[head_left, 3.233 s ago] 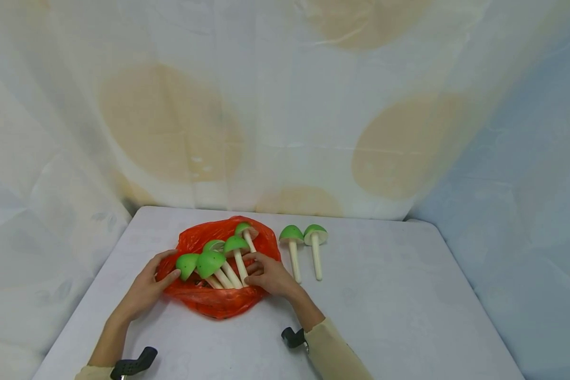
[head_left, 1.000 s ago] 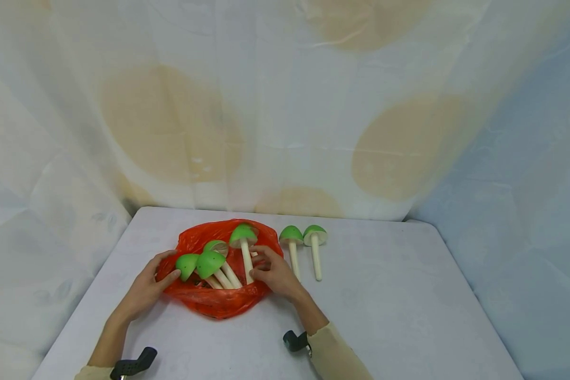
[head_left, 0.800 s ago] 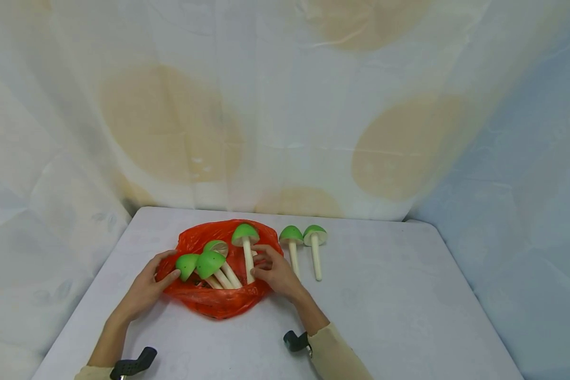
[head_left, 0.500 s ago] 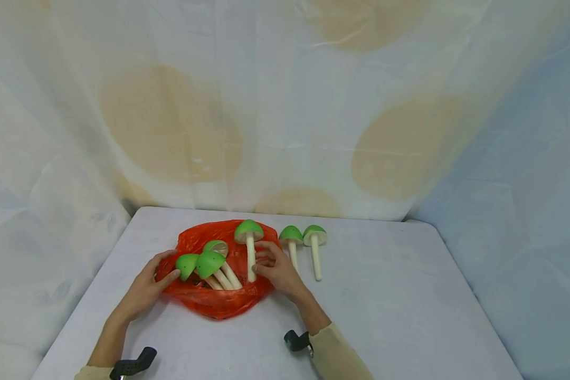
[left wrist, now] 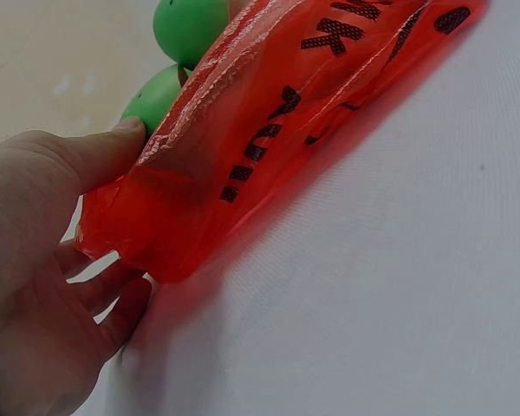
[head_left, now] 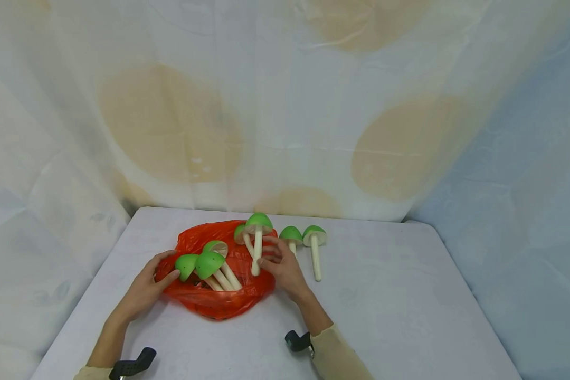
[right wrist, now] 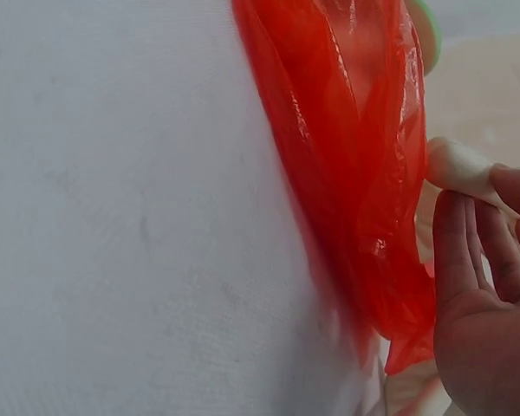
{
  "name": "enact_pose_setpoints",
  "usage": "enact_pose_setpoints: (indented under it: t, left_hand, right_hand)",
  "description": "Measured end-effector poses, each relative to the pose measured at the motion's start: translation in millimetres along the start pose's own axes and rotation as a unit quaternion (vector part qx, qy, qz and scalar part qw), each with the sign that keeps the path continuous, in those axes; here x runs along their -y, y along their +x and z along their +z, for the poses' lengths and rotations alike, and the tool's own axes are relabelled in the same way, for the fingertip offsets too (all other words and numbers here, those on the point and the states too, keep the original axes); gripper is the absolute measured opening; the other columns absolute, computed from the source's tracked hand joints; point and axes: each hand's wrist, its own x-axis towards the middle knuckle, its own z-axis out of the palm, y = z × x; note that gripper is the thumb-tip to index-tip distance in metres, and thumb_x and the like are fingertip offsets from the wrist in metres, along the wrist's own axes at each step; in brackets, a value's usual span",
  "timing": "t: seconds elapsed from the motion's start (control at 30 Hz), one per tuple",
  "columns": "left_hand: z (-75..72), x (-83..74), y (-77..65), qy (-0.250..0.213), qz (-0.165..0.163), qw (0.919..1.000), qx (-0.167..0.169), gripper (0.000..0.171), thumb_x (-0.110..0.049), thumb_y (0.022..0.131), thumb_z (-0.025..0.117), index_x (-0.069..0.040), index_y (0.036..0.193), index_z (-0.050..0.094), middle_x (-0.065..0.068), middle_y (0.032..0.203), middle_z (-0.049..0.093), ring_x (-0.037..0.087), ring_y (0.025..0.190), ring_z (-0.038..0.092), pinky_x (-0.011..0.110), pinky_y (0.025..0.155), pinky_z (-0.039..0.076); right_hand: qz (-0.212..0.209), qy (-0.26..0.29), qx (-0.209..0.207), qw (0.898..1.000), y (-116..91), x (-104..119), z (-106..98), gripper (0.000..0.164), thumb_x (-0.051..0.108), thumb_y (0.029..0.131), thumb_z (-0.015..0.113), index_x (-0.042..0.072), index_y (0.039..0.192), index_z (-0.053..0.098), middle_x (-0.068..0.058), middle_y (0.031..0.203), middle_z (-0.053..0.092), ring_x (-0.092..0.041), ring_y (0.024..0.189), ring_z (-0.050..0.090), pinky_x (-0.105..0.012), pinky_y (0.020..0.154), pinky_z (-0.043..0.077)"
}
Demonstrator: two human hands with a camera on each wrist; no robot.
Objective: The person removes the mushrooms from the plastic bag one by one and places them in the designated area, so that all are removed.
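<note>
A red plastic bag (head_left: 214,305) lies open on the white table, with several green-capped model mushrooms (head_left: 210,265) inside. My left hand (head_left: 144,289) holds the bag's left edge, thumb on the rim and fingers beneath, as the left wrist view also shows. With my right hand (head_left: 287,270) I pinch the pale stem of one mushroom (head_left: 258,224), held cap up over the bag's right side. In the right wrist view the stem's end (right wrist: 458,166) shows between thumb and fingers, beside the bag. Another mushroom cap (head_left: 240,234) sits just behind the held one.
Two more mushrooms lie side by side right of the bag: one (head_left: 291,234) partly behind my right hand, the other (head_left: 315,257) beside it. The table (head_left: 399,301) extends to the right. Pale sheets with tan dots (head_left: 285,105) hang behind and at the sides.
My right hand has let its fingers close on a mushroom in the bag and raised it up and rightward, uncovering the mushroom behind. My left hand stays on the bag's edge.
</note>
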Motion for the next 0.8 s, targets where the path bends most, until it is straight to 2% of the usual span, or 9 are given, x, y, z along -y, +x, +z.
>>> enact_pose_setpoints:
  t: [0.17,0.3,0.47,0.8]
  left_hand:
    - [0.3,-0.1,-0.2,0.003,-0.004,1.0,0.0,0.067,-0.045,0.099,0.062,-0.014,0.152,0.036,0.021,0.157,0.033,0.049,0.143,0.029,0.077,0.107,0.027]
    - [0.6,-0.1,-0.5,0.001,-0.006,1.0,0.001,0.068,-0.046,0.099,0.062,-0.014,0.153,0.036,0.021,0.157,0.033,0.05,0.144,0.028,0.077,0.106,0.027]
    - [0.5,1.0,0.1,0.0,-0.006,1.0,0.002,0.067,-0.046,0.099,0.061,-0.016,0.153,0.036,0.02,0.158,0.033,0.049,0.144,0.028,0.077,0.107,0.028]
    - [0.5,2.2,2.2,0.002,0.001,1.0,0.0,0.067,-0.045,0.099,0.062,-0.015,0.153,0.036,0.021,0.157,0.033,0.049,0.143,0.028,0.077,0.106,0.028]
  right_hand:
    - [-0.007,0.012,0.005,1.0,-7.7,19.7,-3.4,0.053,0.0,0.093,0.066,0.008,0.143,0.049,-0.022,0.124,0.064,-0.028,0.107,0.066,-0.033,0.09,0.057]
    - [-0.011,0.017,-0.001,1.0,-10.7,26.9,-5.4,0.054,-0.001,0.093,0.067,0.007,0.143,0.049,-0.021,0.125,0.065,-0.028,0.107,0.066,-0.034,0.091,0.056]
    - [-0.016,0.014,-0.004,1.0,-11.0,29.1,-8.7,0.055,0.0,0.093,0.066,0.01,0.144,0.049,-0.019,0.127,0.065,-0.029,0.109,0.066,-0.038,0.094,0.055]
    - [-0.019,0.008,-0.013,1.0,-10.8,29.3,-16.7,0.056,0.003,0.094,0.067,0.01,0.146,0.047,-0.019,0.129,0.063,-0.028,0.111,0.063,-0.036,0.092,0.055]
